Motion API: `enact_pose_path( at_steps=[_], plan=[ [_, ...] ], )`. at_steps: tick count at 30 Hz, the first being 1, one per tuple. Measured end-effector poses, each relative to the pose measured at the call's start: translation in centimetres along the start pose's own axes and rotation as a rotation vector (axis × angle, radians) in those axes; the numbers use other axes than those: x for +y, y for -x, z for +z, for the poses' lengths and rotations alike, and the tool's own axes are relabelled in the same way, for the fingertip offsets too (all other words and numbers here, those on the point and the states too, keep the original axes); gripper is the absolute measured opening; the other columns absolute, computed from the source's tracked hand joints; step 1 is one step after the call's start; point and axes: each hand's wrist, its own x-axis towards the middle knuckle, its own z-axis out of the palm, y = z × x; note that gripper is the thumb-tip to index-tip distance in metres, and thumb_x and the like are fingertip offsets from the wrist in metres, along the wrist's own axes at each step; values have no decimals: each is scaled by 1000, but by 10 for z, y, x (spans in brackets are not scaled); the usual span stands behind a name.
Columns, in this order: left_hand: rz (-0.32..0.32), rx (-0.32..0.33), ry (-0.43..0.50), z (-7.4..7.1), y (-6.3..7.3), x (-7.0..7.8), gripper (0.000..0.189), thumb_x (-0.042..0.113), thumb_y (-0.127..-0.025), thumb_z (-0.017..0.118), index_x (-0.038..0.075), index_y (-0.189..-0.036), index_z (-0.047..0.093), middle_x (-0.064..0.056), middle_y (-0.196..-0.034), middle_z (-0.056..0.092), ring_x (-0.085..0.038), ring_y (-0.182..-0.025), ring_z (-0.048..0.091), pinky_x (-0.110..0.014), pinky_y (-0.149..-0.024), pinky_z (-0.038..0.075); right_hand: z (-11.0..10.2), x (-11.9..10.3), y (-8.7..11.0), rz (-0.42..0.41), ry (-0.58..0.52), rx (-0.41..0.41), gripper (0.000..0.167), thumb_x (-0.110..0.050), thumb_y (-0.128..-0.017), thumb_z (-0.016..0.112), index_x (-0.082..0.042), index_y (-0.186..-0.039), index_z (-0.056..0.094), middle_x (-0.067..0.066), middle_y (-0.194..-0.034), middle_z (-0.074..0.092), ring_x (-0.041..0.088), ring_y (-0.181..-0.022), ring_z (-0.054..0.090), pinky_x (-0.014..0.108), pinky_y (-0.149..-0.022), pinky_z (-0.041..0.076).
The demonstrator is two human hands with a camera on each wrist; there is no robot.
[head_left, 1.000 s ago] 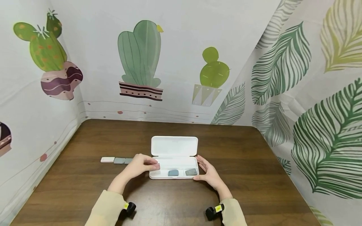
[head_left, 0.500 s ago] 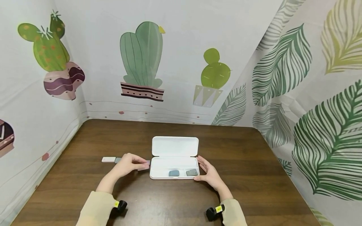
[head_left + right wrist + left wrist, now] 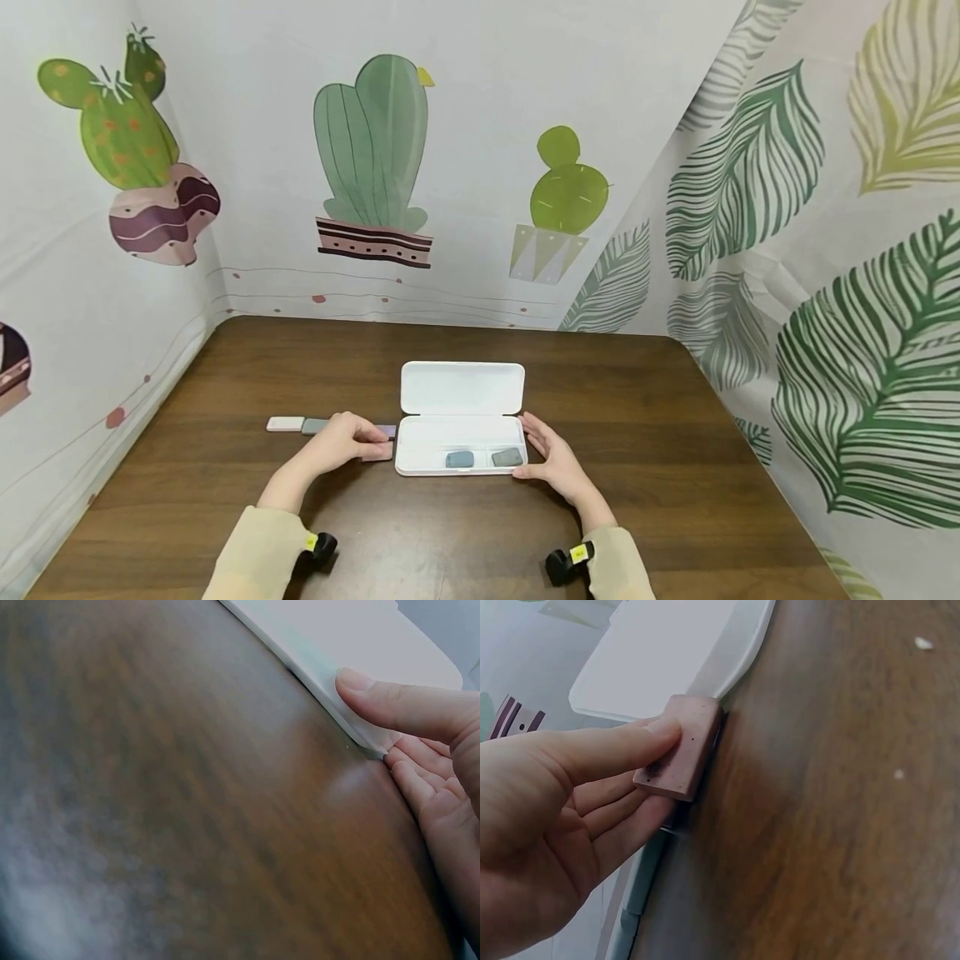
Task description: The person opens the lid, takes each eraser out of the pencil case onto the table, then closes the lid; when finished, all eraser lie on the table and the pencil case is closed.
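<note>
My left hand (image 3: 341,442) pinches a pink eraser (image 3: 686,742) between thumb and fingers, just left of the white pencil case (image 3: 461,429). The eraser has dark specks on its face. Behind it in the head view lies a purple eraser (image 3: 387,431), partly covered by the fingers. The case stands with its lid raised; a blue eraser (image 3: 460,459) and a grey-green eraser (image 3: 507,457) lie in its front part. At the case's right end my right hand (image 3: 551,458) grips it, thumb at the front corner and fingers along the side.
A row of erasers runs left from the case, with a white eraser (image 3: 286,424) at its far end and a grey eraser (image 3: 313,427) beside it; my left hand hides its middle. Patterned cloth (image 3: 480,167) hangs behind the wooden table (image 3: 600,375).
My left hand has moved left with the pink eraser, from over the case's left end to the table beside it. The right hand stays at the case.
</note>
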Motion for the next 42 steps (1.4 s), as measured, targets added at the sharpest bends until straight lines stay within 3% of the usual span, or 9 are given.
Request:
enact_pose_path(
  at_steps=[11,22,35,42],
  plan=[
    [-34,84,-23,4,-3,1,27,20,-79,81,2,-97,76,-9,-93,76,-24,-90,72,-35,-79,57,0,0,-1,6,-11,1,97,4,-70,83,8,-149,27,26,-152,36,39,-143,32,40,-116,27],
    [-29,140,-50,9,-3,0,18,11,-78,79,2,-94,76,-7,-89,76,-21,-85,73,-31,-76,57,-1,1,0,-6,-4,0,96,4,-71,83,9,-149,27,27,-152,36,41,-142,32,42,-116,26],
    [-35,157,-46,12,-4,-1,17,12,-80,79,3,-94,76,-5,-86,76,-19,-81,73,-31,-74,57,0,1,-1,-1,-8,3,96,4,-71,83,8,-149,27,27,-152,37,40,-142,32,42,-116,26],
    [-38,175,-18,12,-6,9,20,15,-78,81,5,-95,76,-3,-89,76,-15,-82,71,-29,-75,56,0,2,-1,-1,-1,4,96,3,-71,83,9,-149,27,27,-152,37,41,-142,32,43,-116,26]
  ],
)
